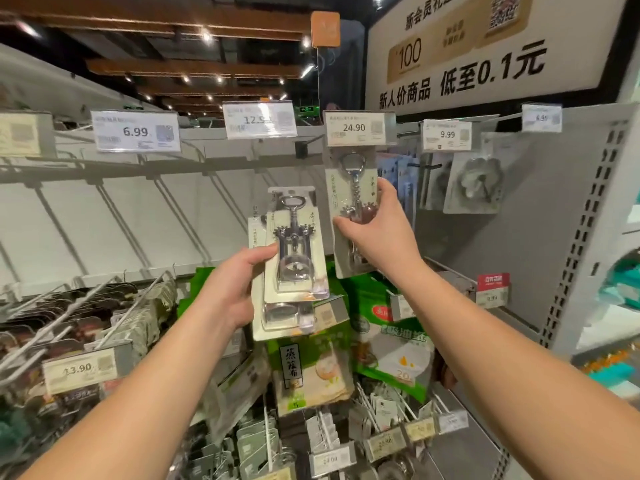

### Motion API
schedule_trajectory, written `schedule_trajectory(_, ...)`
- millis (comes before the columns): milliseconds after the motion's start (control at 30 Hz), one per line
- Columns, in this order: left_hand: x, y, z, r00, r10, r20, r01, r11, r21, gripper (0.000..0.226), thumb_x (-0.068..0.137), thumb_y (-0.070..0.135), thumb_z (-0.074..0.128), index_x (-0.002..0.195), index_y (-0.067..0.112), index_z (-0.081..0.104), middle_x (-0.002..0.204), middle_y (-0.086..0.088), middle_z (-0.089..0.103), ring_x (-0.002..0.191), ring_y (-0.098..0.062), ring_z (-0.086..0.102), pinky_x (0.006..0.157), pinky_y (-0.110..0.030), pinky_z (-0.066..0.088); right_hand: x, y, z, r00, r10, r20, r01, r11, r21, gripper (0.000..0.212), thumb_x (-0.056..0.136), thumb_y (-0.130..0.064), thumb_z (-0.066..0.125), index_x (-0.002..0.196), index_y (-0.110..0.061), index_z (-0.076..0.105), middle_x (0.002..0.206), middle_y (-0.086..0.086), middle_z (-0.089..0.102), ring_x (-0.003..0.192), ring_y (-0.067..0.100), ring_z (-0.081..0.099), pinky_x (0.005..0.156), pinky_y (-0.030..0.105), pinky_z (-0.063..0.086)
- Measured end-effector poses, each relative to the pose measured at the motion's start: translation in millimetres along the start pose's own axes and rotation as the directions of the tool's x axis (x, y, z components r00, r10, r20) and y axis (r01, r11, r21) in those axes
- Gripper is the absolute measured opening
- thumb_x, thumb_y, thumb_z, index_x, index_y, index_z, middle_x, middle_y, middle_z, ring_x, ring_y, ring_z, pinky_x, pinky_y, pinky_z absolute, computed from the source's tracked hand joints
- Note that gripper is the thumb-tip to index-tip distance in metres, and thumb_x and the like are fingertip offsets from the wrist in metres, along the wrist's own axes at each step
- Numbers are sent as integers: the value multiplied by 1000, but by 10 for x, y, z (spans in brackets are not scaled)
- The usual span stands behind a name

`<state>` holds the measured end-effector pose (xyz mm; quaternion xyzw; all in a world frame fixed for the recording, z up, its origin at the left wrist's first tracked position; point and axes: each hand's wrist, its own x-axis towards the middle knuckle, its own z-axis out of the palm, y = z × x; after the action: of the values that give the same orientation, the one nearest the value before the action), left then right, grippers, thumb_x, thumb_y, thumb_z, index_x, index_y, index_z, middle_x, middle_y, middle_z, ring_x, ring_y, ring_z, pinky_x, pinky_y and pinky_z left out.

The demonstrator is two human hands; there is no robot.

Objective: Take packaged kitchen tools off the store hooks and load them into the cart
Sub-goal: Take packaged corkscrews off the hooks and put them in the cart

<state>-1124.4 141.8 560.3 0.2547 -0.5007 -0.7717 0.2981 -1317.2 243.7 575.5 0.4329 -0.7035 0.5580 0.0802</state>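
The left hand (239, 289), nearest the camera at about 7 o'clock from the frame's middle, has its fingers and thumb curled round the edge of 2 stacked corkscrew packs (294, 258), already off their hook and held free of the display. By my reading that part is done, but no cart is in view, so loading is left.

Just beyond, at 1 o'clock, the right hand (377, 230) pinches the lower half of a third corkscrew pack (349, 209), thumb on its left edge, fingers up its right side. Its top sits under the 24.90 price tag (356, 129); the hook itself is hidden, so I cannot tell whether the pack is still on it.

Each pack is a pale card carrying a clear blister over a shiny metal winged corkscrew.

Farther back, at 2 o'clock, more carded goods hang under the 9.99 tag (446, 135).
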Motion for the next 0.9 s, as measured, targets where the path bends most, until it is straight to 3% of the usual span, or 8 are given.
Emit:
schedule_trajectory(67, 21, 5, -40, 1000, 1, -12, -1, 1000, 6, 25, 95, 16, 62, 117, 6, 68, 104, -11, 76, 93, -29, 74, 74, -46, 61, 16, 32, 58, 1000, 17, -13, -17, 1000, 14, 98, 79, -48, 77, 155, -26, 19, 146, -1, 48, 126, 17, 53, 104, 35, 47)
schedule_trajectory(167, 40, 13, -75, 1000, 5, -25, -5, 1000, 13, 17, 96, 15, 60, 108, 6, 69, 89, -8, 77, 78, -25, 75, 61, -42, 62, 35, 60, 102, 999, 29, -42, -28, 999, 32, 98, 80, -46, 77, 155, -25, 18, 139, 0, 51, 115, 15, 58, 94, 29, 48)
schedule_trajectory(267, 39, 44, -82, 999, 20, -34, -20, 1000, 22, 11, 97, 13, 58, 98, 7, 67, 75, -5, 75, 63, -22, 74, 50, -38, 60, 80, 72, 112, 999, 29, -42, -29, 1000, 3, 98, 82, -45, 76, 157, -21, 18, 150, 0, 41, 126, 17, 51, 96, 26, 41)
schedule_trajectory(400, 60, 82, -98, 999, 25, -30, -24, 999, 27, 12, 97, 13, 58, 92, 9, 68, 73, -2, 74, 63, -19, 72, 58, -36, 62, 162, 126, 198, 999, 46, -21, -47, 997, -65, 98, 84, -46, 75, 158, -16, 18, 156, 3, 32, 137, 21, 42, 106, 31, 38)
schedule_trajectory(567, 106, 88, -112, 999, 16, -39, -14, 999, 39, 10, 95, 14, 60, 96, 10, 69, 77, -2, 74, 66, -20, 73, 65, -37, 60, 444, 224, 414, 997, 61, -52, -68, 986, -152, 93, 81, -45, 76, 154, -12, 28, 143, 7, 39, 131, 27, 44, 108, 42, 45)
schedule_trajectory(733, 136, 86, -142, 997, 7, -72, -4, 999, 35, 9, 94, 15, 62, 98, 10, 68, 81, -3, 74, 68, -22, 73, 62, -38, 61, 789, 282, 675, 988, 153, 3, -148, 960, -239, 87, 88, -33, 71, 154, -16, 17, 148, 9, 27, 138, 28, 32, 111, 39, 39)
schedule_trajectory(833, 134, 88, -160, 996, -6, -91, 9, 1000, 30, 11, 94, 15, 63, 101, 9, 68, 82, -4, 74, 70, -23, 73, 62, -39, 61, 962, 299, 866, 983, 182, -4, -176, 946, -274, 88, 89, -35, 68, 155, -13, 15, 147, 12, 30, 133, 29, 36, 107, 40, 41)
schedule_trajectory(900, 134, 104, -163, 995, -7, -96, 9, 1000, 22, 13, 94, 15, 62, 103, 8, 68, 84, -4, 74, 75, -25, 73, 72, -44, 61, 1064, 327, 983, 984, 178, -14, -175, 953, -246, 85, 88, -35, 69, 153, -11, 19, 143, 13, 34, 128, 29, 40, 103, 37, 41)
